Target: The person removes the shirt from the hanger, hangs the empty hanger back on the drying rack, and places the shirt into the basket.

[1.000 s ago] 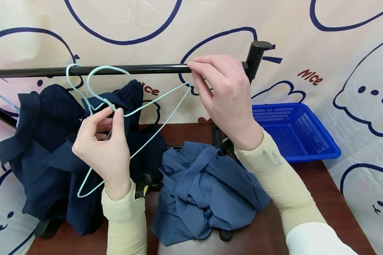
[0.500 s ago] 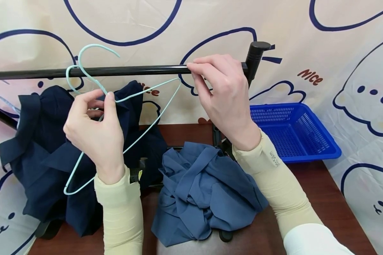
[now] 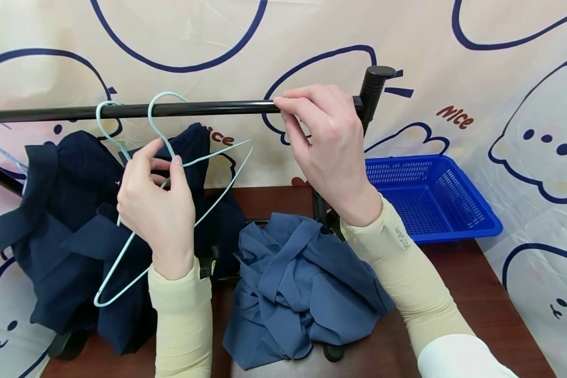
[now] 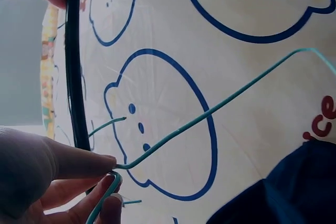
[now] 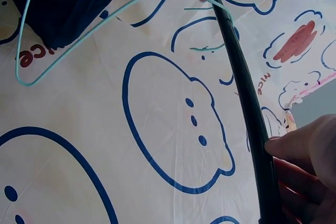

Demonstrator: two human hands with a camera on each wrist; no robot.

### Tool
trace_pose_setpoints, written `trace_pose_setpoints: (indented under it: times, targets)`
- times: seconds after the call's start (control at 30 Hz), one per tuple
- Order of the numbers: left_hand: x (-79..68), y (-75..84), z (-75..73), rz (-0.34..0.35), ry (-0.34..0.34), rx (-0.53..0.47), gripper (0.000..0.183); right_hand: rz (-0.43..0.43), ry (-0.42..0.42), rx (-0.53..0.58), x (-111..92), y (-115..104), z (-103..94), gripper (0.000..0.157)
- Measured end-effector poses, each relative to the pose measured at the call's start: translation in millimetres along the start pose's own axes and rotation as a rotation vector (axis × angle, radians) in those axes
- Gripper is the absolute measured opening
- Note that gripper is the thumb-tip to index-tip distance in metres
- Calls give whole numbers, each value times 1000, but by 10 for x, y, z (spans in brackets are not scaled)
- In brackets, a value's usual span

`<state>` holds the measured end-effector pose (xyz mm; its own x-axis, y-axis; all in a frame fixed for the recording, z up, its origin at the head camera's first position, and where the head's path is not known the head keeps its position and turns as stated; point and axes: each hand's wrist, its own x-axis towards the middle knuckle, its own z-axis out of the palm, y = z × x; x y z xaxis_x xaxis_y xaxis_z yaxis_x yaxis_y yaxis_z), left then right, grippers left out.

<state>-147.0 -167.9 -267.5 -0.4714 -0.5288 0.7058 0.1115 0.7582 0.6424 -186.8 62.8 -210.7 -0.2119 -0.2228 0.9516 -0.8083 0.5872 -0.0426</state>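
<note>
Now | left grip (image 3: 156, 207) pinches hanger (image 3: 150, 112) | right grip (image 3: 329, 149) holds rail (image 3: 227, 108) | basket (image 3: 427, 202) shows mesh floor

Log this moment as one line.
left hand: pinches bare mint hanger | hook: over black rail | right hand: holds black rail | blue cloth: crumpled below

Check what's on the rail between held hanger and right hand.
Nothing; in the head view, the black rail is bare from mint hanger hook to right hand.
</note>
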Motion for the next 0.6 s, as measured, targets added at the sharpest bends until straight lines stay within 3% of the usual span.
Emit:
trace_pose_setpoints:
  times: [0.33,0.6]
  targets:
    - [-107,-74,-53,29,-14,23,32,-3,-2,-13,-10,-10,14,20]
    - [-155,-1,-122,66,29,32,46,-7,7,-26,-10,-13,22,22]
